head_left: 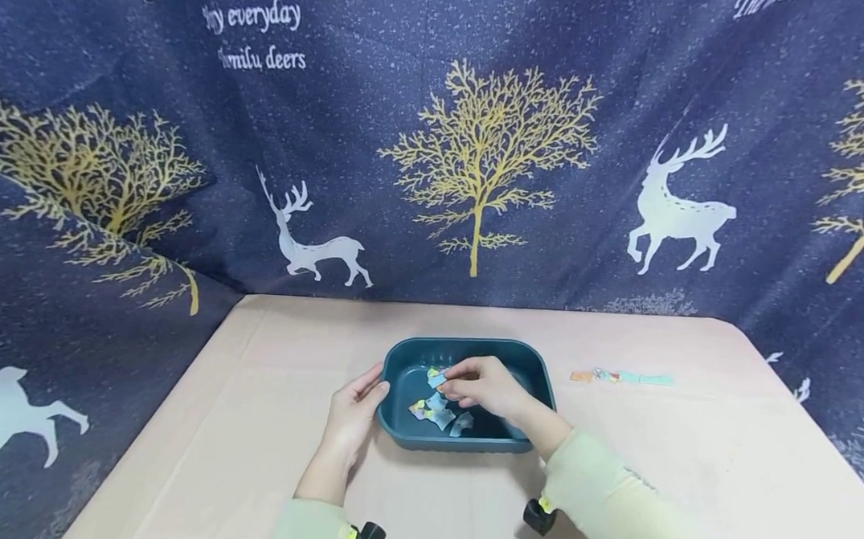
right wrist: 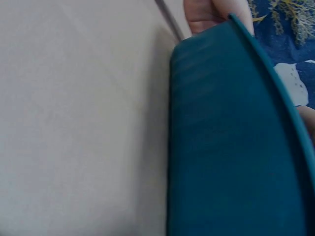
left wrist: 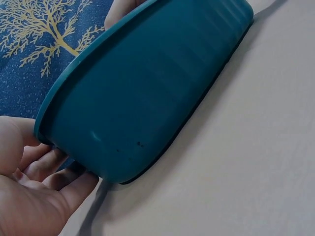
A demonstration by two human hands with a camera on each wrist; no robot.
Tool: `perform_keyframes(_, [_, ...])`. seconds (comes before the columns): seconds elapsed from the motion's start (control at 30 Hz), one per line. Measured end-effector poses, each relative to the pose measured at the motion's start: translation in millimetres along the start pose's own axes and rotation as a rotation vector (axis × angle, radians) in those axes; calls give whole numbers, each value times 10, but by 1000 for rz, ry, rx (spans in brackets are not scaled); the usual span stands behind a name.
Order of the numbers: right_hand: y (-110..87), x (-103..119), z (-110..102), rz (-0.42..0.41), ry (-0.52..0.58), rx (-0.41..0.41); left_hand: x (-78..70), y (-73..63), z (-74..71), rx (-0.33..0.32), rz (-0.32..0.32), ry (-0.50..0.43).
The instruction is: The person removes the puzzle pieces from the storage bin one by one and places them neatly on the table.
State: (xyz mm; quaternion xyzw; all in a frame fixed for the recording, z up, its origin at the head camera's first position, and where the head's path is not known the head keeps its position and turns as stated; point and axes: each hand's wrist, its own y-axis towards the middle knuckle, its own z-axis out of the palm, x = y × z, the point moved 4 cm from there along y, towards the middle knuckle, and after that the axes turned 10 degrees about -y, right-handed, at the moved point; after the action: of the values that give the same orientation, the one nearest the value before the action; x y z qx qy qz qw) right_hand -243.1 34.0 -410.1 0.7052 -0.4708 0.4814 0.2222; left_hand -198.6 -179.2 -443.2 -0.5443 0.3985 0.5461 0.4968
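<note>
Teal basin (head_left: 460,445), puzzle pieces (head_left: 440,417) inside, one (head_left: 436,379) in right grip (head_left: 486,387)

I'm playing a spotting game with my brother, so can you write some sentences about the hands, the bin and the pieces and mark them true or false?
1. The left hand holds the bin at its side. True.
2. The right hand pinches a piece. True.
3. The bin is red. False: it is dark teal.
4. Nothing lies to the right of the bin. False: a row of pieces lies there on the table.
5. Other pieces lie inside the bin. True.
</note>
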Motion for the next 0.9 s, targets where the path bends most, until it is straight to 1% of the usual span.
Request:
perform_keyframes(0.17, [62, -13, 134, -64, -78, -4, -25, -58, -88, -15, -10, 32])
perform_keyframes(0.27, [70, -21, 176, -89, -147, -4, -34, -81, -110, -13, -15, 40])
perform_keyframes(0.43, [36, -11, 158, -121, -272, -40, -44, -75, -75, 1, -12, 23])
perform_keyframes(0.53, [17, -9, 160, -129, -345, -40, -35, -64, -56, 4, -9, 18])
perform_keyframes(0.67, [10, -26, 213, -142, -439, -14, -8, -56, -47, 7, -9, 20])
perform_keyframes(0.77, [5, -29, 253, -175, -527, 9, 15, -47, -33, 6, -12, 21])
perform_keyframes(0.9, [-4, -23, 254, -207, -646, 21, 17, -26, 10, 7, -8, 17])
